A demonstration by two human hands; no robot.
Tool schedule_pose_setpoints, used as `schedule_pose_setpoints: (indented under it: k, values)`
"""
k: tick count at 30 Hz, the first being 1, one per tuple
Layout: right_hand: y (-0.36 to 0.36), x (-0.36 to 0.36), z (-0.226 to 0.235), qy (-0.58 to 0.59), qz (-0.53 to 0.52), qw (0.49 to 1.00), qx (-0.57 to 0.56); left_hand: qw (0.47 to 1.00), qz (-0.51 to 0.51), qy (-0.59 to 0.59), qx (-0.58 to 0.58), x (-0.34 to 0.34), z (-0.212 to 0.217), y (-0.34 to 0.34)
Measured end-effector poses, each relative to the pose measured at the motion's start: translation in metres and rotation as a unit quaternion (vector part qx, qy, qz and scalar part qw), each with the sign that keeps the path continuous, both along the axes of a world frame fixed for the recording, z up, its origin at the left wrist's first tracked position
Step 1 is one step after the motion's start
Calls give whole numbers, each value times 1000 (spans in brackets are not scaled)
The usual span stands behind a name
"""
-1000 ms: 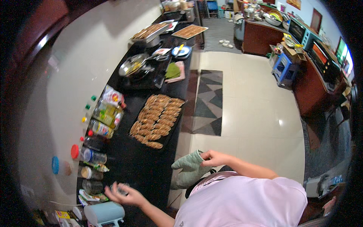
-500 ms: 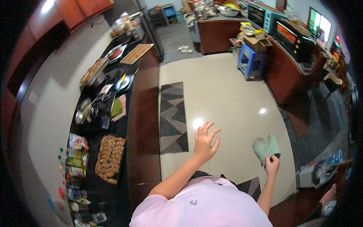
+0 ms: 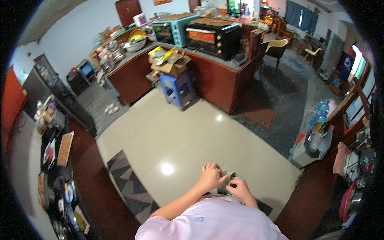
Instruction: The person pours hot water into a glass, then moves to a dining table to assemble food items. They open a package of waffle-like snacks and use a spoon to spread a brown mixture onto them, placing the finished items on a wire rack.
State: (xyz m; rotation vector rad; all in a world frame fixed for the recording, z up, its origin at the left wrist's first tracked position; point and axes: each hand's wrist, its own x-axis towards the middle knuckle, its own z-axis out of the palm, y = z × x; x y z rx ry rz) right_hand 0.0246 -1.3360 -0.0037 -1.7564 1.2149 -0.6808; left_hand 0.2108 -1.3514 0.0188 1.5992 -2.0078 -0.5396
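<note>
In front of my chest hangs a light green oven mitt [image 3: 221,189], partly covered by my hands. My right hand [image 3: 241,189] is curled with its fingertips pinching the mitt near its dark opening. My left hand [image 3: 211,177] lies just over the mitt's left side, its fingers stretched out and the thumb apart, reaching toward the opening. Whether the left fingertips touch the cloth cannot be made out.
A black oven [image 3: 212,42] with an orange glow stands on the far counter beside a light blue oven [image 3: 172,33]. A blue stool [image 3: 175,90] bears a cardboard box [image 3: 176,68]. On the left counter lies a tray of cookies [image 3: 65,149]. A white box [image 3: 302,156] stands at right.
My view has turned to the right, toward the ovens. The right hand has brought the mitt in from the right to my chest, and my left hand has come close to it.
</note>
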Motion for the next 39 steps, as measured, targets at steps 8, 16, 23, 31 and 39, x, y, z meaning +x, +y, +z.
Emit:
schedule_pose_setpoints:
  k: [8, 16, 23, 31, 39]
  values:
    - [-187, -64, 32, -40, -129, 990, -41, 964, -265, -31, -18, -96, 26, -243]
    - [-362, -194, -30, -66, -255, 953, 150, 948, -299, -95, 57, -203, -37, -436]
    - [-626, -298, 45, 81, -78, 991, 77, 973, -182, 25, 140, -293, -17, -638]
    - [-854, -360, 38, 110, -12, 994, 26, 977, -71, 110, 169, -376, -35, -877]
    - [-1095, -532, 21, 247, -128, 959, 45, 922, -309, 138, 189, -548, -53, -1163]
